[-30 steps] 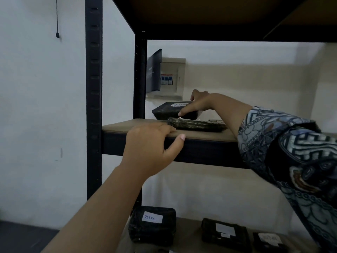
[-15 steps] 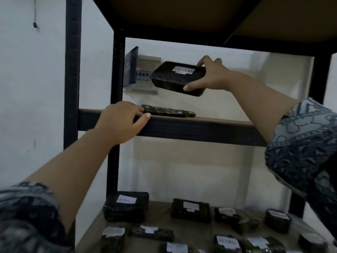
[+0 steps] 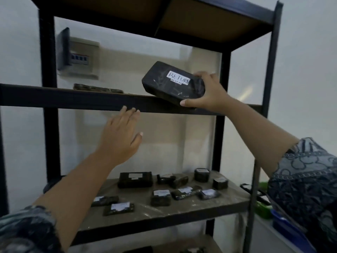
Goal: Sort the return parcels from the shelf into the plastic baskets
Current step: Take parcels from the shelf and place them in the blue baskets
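The left hand (image 3: 121, 136) is open, fingers straight and holding nothing, its tips just under the upper shelf's front beam (image 3: 73, 99). At about 2 o'clock from it, the RETURN parcel (image 3: 171, 83) is held off the shelf at beam level, its long axis running 10 to 4 o'clock. The right hand (image 3: 209, 94) grips its 4 o'clock end, thumb beneath, fingers curled over. What look like plastic baskets (image 3: 281, 224) lie toward 5 o'clock, nearer this hand.
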